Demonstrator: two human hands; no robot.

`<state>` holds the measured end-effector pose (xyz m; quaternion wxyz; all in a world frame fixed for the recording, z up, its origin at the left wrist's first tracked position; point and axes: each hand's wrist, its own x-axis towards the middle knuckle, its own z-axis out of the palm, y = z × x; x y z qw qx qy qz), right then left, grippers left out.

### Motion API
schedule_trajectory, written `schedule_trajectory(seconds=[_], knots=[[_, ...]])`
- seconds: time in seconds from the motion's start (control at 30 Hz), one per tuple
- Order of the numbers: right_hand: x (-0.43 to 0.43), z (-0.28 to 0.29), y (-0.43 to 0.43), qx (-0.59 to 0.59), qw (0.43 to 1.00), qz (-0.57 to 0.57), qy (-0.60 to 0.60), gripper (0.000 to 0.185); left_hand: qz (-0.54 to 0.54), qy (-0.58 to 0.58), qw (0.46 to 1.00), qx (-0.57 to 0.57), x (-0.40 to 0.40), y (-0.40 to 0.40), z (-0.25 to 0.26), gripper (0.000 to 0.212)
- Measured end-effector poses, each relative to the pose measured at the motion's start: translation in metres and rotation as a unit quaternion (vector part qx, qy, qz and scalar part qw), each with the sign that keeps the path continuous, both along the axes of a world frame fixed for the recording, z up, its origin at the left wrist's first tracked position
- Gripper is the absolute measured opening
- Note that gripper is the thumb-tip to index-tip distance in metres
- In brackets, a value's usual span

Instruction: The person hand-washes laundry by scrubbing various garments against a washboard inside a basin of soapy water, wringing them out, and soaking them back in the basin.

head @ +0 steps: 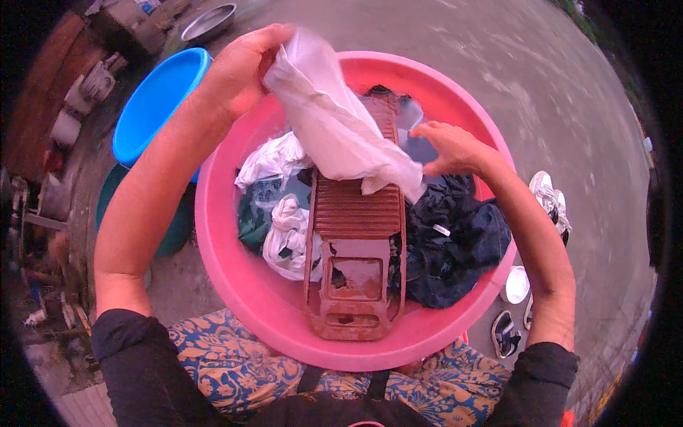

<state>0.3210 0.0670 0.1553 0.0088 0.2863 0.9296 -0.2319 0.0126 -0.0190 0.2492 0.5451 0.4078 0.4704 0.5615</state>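
My left hand point(248, 69) grips one end of a wet white cloth point(341, 128), lifted over a brown ribbed washboard point(357, 213). The cloth's other end hangs towards the right, just beside my right hand point(451, 147), whose fingers are apart and hold nothing. The washboard lies in a large round pink basin point(267, 320) with some water in it. White wet garments point(288, 235) lie left of the board, with a dark green cloth point(252, 227) partly under them. To its right is a heap of dark wet clothes point(453, 240) bearing a small white tag.
A blue basin point(155, 107) stands tilted at the left above a dark green tub point(176, 229). A metal bowl point(208, 24) lies at the upper left. White shoes point(549, 203), a small white bowl point(516, 284) and a dark sandal point(504, 333) are on the concrete at the right.
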Motion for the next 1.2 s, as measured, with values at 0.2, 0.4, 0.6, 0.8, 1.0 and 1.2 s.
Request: schedule_trajectory(seconds=[0.2,0.4,0.6,0.8,1.0,1.2], knots=[[-0.047,0.061,-0.027,-0.184,0.930,0.012,0.318,0.026,-0.029,0.005,1.000,-0.004,0.003,-0.003,-0.009,0.023],[-0.112,0.018,-0.043,-0.496,0.785,-0.063,0.365,0.039,-0.115,-0.067,0.991,0.029,0.053,-0.019,0.014,0.025],[-0.077,0.000,-0.060,-0.439,0.815,-0.129,0.356,0.039,-0.234,-0.023,0.963,0.134,0.150,-0.050,0.026,0.025],[-0.002,-0.003,-0.095,-0.392,0.815,-0.216,0.369,0.040,-0.401,-0.151,0.904,-0.016,0.165,-0.096,0.004,0.023],[0.003,-0.014,-0.100,-0.391,0.800,-0.228,0.395,0.040,-0.201,0.156,0.966,-0.043,0.070,-0.098,-0.051,0.020],[0.010,-0.015,-0.106,-0.375,0.800,-0.239,0.403,0.040,0.037,0.319,0.944,-0.071,-0.013,-0.058,-0.119,0.033]])
